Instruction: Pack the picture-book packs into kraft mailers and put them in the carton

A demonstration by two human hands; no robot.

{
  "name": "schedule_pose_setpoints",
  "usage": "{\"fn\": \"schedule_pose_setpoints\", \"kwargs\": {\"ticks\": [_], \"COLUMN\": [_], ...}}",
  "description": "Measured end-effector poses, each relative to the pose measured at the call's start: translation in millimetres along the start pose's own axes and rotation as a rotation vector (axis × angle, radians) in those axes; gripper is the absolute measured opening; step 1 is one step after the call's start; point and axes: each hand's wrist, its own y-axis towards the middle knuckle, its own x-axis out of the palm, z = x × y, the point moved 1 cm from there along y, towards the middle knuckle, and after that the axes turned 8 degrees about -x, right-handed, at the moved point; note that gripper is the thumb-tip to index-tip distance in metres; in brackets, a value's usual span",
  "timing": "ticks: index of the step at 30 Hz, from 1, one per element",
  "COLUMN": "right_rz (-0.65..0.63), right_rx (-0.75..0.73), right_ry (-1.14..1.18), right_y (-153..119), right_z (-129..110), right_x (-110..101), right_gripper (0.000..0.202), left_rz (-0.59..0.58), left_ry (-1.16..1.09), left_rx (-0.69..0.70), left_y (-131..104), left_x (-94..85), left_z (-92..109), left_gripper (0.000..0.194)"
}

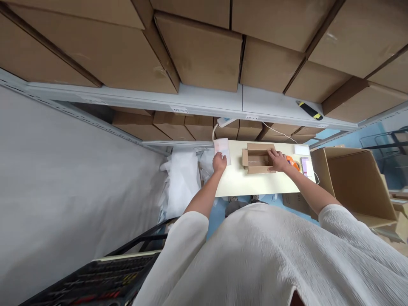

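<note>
On the cream table lies a flat, pale pink-and-white packet (222, 146), possibly plastic-wrapped. The curled fingers of my left hand (219, 162) hold its lower edge. Right of it, a small cardboard box (259, 170) stands with its flaps folded out and its top open; no contents show inside. My right hand (278, 161) grips the box's right end, fingers over the rim and thumb near the front corner. Just beyond that hand sits an orange tape dispenser (293, 162).
A phone (306, 166) and a small white block (301, 149) lie at the right of the table (255, 187). Shelves of cartons (204, 55) overhang it, with a utility knife (309, 110) on one. A large open carton (360, 182) stands right; white packing foam (183, 182) is left.
</note>
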Motion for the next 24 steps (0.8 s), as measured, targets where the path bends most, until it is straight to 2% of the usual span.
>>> {"fn": "schedule_pose_setpoints", "kwargs": {"ticks": [4,11,19,24], "right_rz": [0.014,0.009,0.015,0.024], "right_rx": [0.001,0.009,-0.002,-0.014], "right_ry": [0.005,0.015,0.026,0.036], "right_y": [-1,-5,-5,-5], "right_z": [3,0,-2,-2], "right_x": [2,0,0,0], "right_gripper": [0.130,0.132,0.130,0.129], "left_rz": [0.089,0.099,0.125,0.139], "left_ry": [0.076,0.115,0.128,0.125], "left_rx": [-0.141,-0.301,-0.366,-0.298], "left_y": [21,36,41,38], "left_x": [5.5,18.5,20.6,24.8], "left_z": [-8,-10,-9,-3], "left_gripper": [0.042,0.055,0.053,0.053]}}
